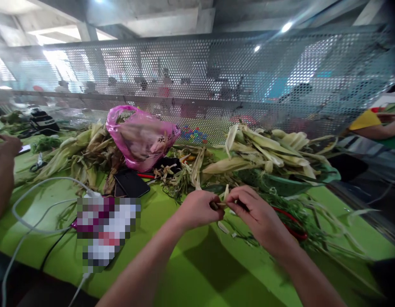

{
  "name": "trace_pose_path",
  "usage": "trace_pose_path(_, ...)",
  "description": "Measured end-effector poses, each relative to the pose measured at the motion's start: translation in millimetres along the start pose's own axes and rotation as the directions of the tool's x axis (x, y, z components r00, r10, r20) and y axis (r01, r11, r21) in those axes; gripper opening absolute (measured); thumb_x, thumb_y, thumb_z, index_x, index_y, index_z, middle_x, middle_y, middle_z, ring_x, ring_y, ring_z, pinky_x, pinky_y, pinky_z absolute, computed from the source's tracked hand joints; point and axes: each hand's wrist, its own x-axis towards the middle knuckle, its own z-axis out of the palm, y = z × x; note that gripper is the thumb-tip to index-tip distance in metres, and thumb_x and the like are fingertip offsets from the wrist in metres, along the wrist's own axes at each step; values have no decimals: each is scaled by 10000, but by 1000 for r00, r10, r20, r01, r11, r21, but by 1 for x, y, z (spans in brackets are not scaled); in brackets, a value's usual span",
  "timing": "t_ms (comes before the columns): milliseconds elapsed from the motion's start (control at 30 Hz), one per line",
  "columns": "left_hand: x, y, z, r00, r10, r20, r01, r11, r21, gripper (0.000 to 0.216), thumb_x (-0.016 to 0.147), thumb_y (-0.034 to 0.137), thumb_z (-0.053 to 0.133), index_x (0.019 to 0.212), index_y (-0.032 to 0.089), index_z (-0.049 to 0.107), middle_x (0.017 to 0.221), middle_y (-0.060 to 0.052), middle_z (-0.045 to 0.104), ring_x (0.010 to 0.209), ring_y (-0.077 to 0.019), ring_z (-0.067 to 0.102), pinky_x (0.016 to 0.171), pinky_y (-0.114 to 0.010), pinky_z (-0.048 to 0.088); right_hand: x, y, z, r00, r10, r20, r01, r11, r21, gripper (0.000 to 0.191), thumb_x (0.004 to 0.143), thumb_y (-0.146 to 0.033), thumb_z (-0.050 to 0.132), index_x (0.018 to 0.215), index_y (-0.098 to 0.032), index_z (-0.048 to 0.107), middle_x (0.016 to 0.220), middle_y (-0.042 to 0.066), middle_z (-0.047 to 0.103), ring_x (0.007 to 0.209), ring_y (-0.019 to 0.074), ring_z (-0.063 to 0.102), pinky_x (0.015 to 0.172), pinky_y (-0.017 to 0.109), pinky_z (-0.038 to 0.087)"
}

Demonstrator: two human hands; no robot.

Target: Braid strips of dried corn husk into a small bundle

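My left hand [197, 209] and my right hand [251, 211] meet over the green table [197, 264], both pinched on a small pale piece of plant husk [223, 198] held between the fingertips. Thin green stems [299, 213] lie just right of my right hand. Behind my hands a green basin [280, 184] holds a heap of pale corn husks [270, 149].
A pink plastic bag [141, 136] and more husks [85, 153] lie at the back left, a dark phone [131, 183] beside them. White cables [40, 200] cross the left side. Another person's arm [2, 170] is at far left, another [379, 128] at far right. Perforated metal screen [216, 76] behind.
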Motion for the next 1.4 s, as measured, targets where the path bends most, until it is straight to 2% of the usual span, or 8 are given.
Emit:
trace_pose_path(200,-1,2,-2,997,82,6,-82,990,113,194,705,322,537,712,191,679,644,-13,611,578,-123,442,529,-245,251,-1,-5,-1,997,17,78,-10,996,-85,153,929,-275,468,867,-220,597,941,66,559,858,203,572,758,325,468)
trace_pose_path(533,-1,2,-4,993,116,37,-118,990,73,145,673,317,581,639,177,603,585,16,501,549,-106,351,520,-245,220,-1,-7,7,994,2,107,7,997,-82,130,904,-231,505,829,-206,608,910,55,553,813,191,569,712,317,473)
trace_pose_path(633,0,1,-4,996,68,63,-69,998,9,144,664,310,593,640,168,600,570,27,458,547,-100,343,515,-240,218,-2,-9,10,996,-18,86,25,996,-81,144,912,-225,493,867,-202,628,925,66,561,818,192,576,710,317,480)
trace_pose_path(767,1,-3,-2,997,41,59,-33,991,-127,194,706,341,584,677,155,633,579,34,443,563,-94,360,517,-225,237,-4,-11,9,994,-95,45,95,995,4,227,929,-172,447,1028,-230,643,1003,68,597,935,193,588,822,322,484)
trace_pose_path(1033,2,-7,10,998,46,43,-26,927,-375,200,664,296,666,737,113,700,620,17,548,644,-117,463,582,-210,318,-8,-10,16,996,-82,-17,82,996,-25,284,891,-123,516,1118,-263,614,1002,22,669,911,174,625,816,297,492)
trace_pose_path(1133,6,-9,16,999,-22,34,38,777,-628,207,623,307,723,708,121,691,633,8,570,639,-118,470,597,-217,342,-8,-14,15,988,-131,-77,129,991,-26,300,896,-122,516,1154,-254,592,1079,41,652,986,182,610,872,310,478)
trace_pose_path(1267,11,-7,21,978,-205,-29,56,396,-917,279,630,366,763,720,112,690,615,0,554,558,-73,419,571,-213,329,-8,-20,13,958,-103,-267,104,995,-11,145,893,-180,555,1013,-231,617,1030,57,620,898,184,603,812,311,486)
trace_pose_path(1400,12,-5,21,915,-403,-29,26,129,-991,378,580,388,818,821,116,713,646,-2,566,566,-66,456,576,-207,344,-9,-18,27,985,20,-172,-19,1000,7,41,878,-235,575,878,-222,615,888,36,622,766,179,592,699,301,476)
